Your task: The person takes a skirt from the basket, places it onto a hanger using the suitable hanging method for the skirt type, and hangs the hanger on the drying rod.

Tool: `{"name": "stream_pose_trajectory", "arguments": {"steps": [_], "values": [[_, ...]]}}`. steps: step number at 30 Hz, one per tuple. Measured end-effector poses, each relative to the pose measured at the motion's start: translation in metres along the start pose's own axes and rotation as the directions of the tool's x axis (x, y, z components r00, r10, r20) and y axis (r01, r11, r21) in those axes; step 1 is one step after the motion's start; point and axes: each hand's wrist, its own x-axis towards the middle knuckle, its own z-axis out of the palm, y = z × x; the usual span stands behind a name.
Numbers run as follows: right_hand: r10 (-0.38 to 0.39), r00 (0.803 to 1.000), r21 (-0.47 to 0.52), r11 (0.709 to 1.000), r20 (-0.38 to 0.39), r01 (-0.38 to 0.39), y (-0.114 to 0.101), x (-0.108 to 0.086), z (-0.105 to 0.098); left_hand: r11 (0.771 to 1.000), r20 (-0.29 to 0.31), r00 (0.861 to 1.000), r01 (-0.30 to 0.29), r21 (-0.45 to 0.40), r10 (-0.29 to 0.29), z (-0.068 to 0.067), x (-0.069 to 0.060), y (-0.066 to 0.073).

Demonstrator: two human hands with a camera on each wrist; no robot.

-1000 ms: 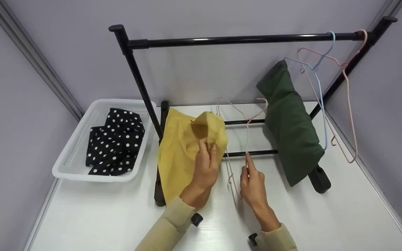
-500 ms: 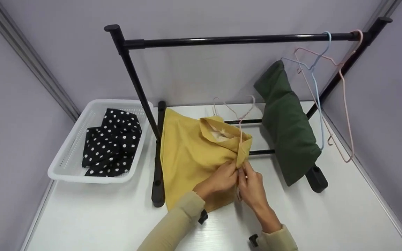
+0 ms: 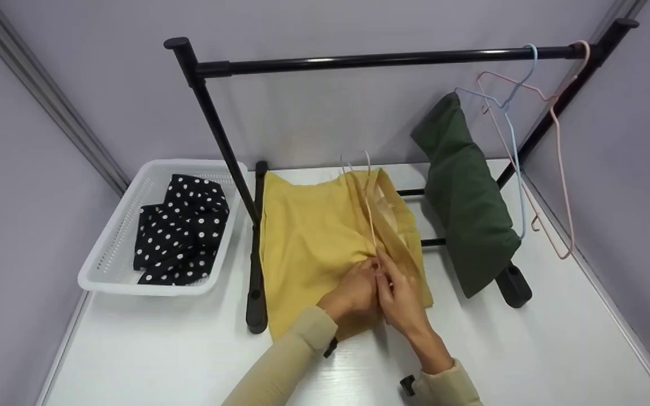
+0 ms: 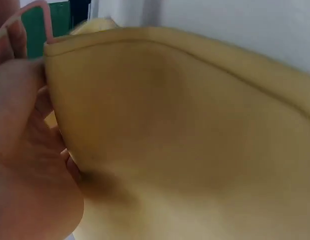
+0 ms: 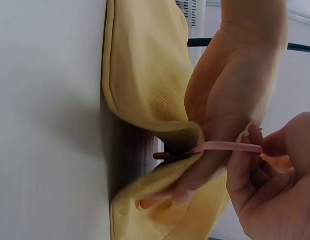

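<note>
The yellow cloth (image 3: 313,225) lies spread over the base of the black rack, its hemmed edge folded at the right. My left hand (image 3: 356,290) grips that edge; in the left wrist view the fingers (image 4: 44,102) curl round the yellow cloth (image 4: 170,125). A pink hanger (image 3: 369,211) runs along the fold, its hook above the cloth. My right hand (image 3: 404,299) pinches the hanger beside the left hand. The right wrist view shows the pink hanger (image 5: 230,146) passing into the cloth's opening (image 5: 195,131), pinched by my right hand (image 5: 275,185).
A white basket (image 3: 96,248) with black polka-dot cloth (image 3: 181,231) stands at the left. The black rack's bar (image 3: 359,60) crosses above. At its right hang a dark green cloth (image 3: 466,197), a blue hanger (image 3: 514,141) and another pink hanger (image 3: 561,163).
My left hand has moved right with the yellow cloth's edge to meet my right hand. The cloth has spread rightward over the hanger, whose hook has shifted left.
</note>
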Motion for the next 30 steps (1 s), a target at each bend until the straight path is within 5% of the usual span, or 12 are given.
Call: {"name": "stream_pose_trajectory", "arguments": {"steps": [5,9,12,14,16,18,19,20,23,26,28,30], "values": [[0.048,0.998,0.056,0.997,0.027,-0.05,0.001,0.0,0.001,0.999,0.074,0.997,0.025,0.034,-0.027,-0.001,0.001,0.001],[0.044,0.999,0.052,0.998,0.019,-0.045,0.001,0.001,0.001,0.999,0.07,0.998,0.001,0.036,-0.004,-0.001,-0.001,0.002],[0.049,0.999,0.054,0.997,-0.003,-0.049,0.0,0.001,0.002,0.992,0.003,1.0,-0.03,-0.124,0.031,0.0,-0.003,-0.003],[0.046,0.999,0.056,0.997,-0.027,-0.045,0.002,0.001,0.002,0.941,-0.051,0.998,-0.046,-0.335,0.031,-0.001,-0.003,-0.008],[0.048,0.998,0.059,0.997,-0.049,-0.045,0.003,0.002,0.002,0.843,-0.118,0.993,-0.073,-0.533,0.011,-0.004,-0.005,-0.014],[0.049,0.996,0.061,0.997,-0.068,-0.045,0.006,0.003,0.002,0.762,-0.17,0.985,-0.095,-0.641,-0.02,-0.008,-0.009,-0.019],[0.053,0.996,0.059,0.997,-0.078,-0.048,0.007,0.003,0.002,0.754,-0.19,0.981,-0.101,-0.649,-0.032,-0.009,-0.012,-0.02],[0.063,0.995,0.061,0.996,-0.083,-0.058,0.008,0.003,0.001,0.766,-0.202,0.979,-0.099,-0.635,-0.041,-0.01,-0.016,-0.021],[0.093,0.99,0.049,0.995,-0.107,-0.088,0.011,0.002,0.001,0.857,-0.16,0.985,-0.029,-0.514,-0.063,-0.007,-0.033,-0.016],[0.12,0.984,0.034,0.993,-0.128,-0.117,0.013,0.001,0.0,0.961,-0.05,0.994,0.085,-0.264,-0.102,0.002,-0.05,-0.003],[0.123,0.982,0.025,0.992,-0.141,-0.121,0.014,0.0,0.001,0.989,-0.025,0.991,0.13,-0.078,-0.132,0.01,-0.057,0.006],[0.123,0.982,0.024,0.992,-0.143,-0.121,0.013,0.0,0.002,0.982,-0.061,0.989,0.139,0.127,-0.132,0.016,-0.059,0.014]]}}
